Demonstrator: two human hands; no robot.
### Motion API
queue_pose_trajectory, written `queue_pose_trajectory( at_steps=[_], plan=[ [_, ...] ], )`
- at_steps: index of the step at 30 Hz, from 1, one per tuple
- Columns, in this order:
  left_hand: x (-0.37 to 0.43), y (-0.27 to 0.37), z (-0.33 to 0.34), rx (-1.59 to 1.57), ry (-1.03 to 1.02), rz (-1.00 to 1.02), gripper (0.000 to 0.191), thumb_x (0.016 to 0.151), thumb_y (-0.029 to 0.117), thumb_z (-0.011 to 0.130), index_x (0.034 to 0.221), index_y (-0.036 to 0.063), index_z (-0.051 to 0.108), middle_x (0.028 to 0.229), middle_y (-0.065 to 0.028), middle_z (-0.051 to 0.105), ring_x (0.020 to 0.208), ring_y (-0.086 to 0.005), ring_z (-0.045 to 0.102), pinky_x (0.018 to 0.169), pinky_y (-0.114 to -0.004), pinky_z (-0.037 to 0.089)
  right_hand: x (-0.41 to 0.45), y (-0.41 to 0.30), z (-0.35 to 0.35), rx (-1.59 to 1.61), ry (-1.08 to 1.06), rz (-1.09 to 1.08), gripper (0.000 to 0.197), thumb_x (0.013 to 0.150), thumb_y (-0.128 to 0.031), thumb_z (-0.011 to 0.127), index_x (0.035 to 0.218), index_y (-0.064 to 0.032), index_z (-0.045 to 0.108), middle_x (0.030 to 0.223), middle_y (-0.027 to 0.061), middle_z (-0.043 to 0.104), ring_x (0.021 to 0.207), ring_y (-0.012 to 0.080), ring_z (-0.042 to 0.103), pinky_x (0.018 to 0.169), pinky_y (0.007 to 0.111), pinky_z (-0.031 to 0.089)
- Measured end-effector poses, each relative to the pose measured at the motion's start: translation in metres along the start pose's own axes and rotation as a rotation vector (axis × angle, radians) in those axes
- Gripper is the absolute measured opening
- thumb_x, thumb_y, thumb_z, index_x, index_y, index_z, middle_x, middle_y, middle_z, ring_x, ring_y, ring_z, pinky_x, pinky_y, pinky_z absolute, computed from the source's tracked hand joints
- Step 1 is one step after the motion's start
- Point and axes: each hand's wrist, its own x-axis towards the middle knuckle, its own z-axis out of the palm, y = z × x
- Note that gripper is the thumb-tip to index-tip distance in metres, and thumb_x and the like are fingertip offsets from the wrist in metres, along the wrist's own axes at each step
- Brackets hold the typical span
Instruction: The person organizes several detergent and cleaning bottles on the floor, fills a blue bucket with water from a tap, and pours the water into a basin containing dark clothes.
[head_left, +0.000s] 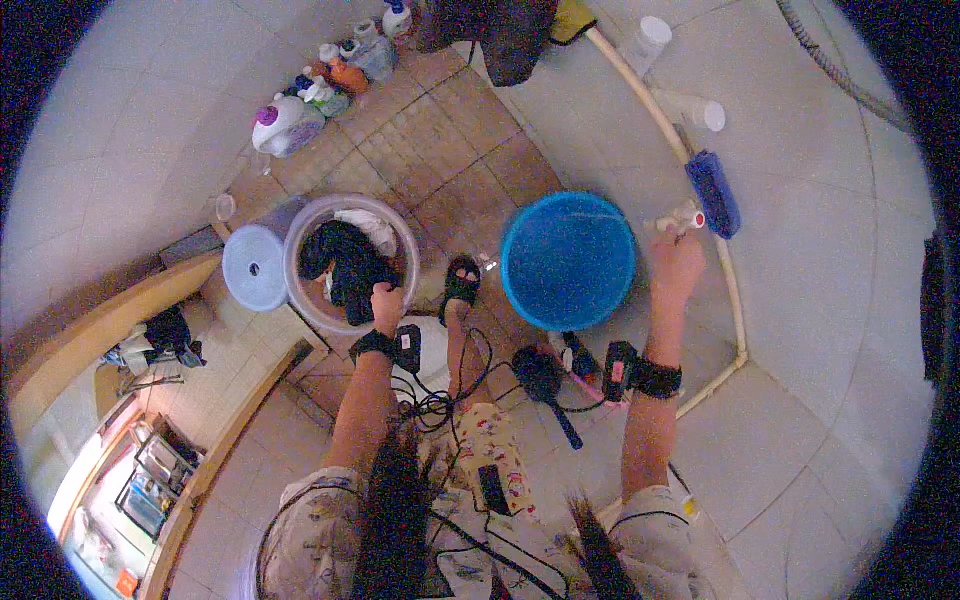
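Note:
My left hand (386, 307) is closed on a black garment (352, 262) at the near rim of a pale plastic tub (291, 300). White cloth (367, 225) lies in the tub beside the dark one. Over to the right, my right hand (675, 262) reaches the wall tap (679, 217), which bears a red dot; its fingers are curled at the tap's near side. A round blue bucket (568, 259) stands on the floor between the two hands. Both wrists wear black straps with small boxes and cables.
A lidded pale blue bin (255, 268) adjoins the tub. Several detergent bottles (289, 126) line the left wall. A pipe (637, 86) runs along the right wall, with a blue brush (712, 193) by it. Loose black cables (442, 397) hang over my lap. A dark brush (540, 375) lies near the bucket.

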Motion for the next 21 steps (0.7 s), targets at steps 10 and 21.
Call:
queue_pose_trajectory(
  at_steps=[10, 21],
  plan=[
    [0.040, -0.026, 0.027, 0.220, -0.232, 0.477, 0.034, 0.064, 0.020, 0.054, 0.088, -0.0017, 0.045, 0.072, -0.0101, 0.051, 0.066, -0.0184, 0.050, 0.062, -0.029, 0.041, -0.098, 0.112, 0.170, 1.408, -0.258, 0.706, 0.023, 0.076, -0.017, 0.045, 0.097, -0.0058, 0.047, 0.092, 0.0088, 0.052, 0.083, 0.0197, 0.051, 0.068, 0.035, 0.041],
    [0.037, -0.016, 0.008, -0.403, -0.331, 0.108, 0.026, 0.068, 0.016, 0.055, 0.089, 0.0041, 0.044, 0.070, -0.0007, 0.046, 0.059, -0.0100, 0.043, 0.046, -0.023, 0.037, -0.253, 0.143, 0.372, 1.357, -0.410, 1.171, 0.029, 0.076, -0.014, 0.048, 0.102, -0.0030, 0.042, 0.098, 0.0101, 0.049, 0.087, 0.0199, 0.048, 0.073, 0.033, 0.040]
  ],
)
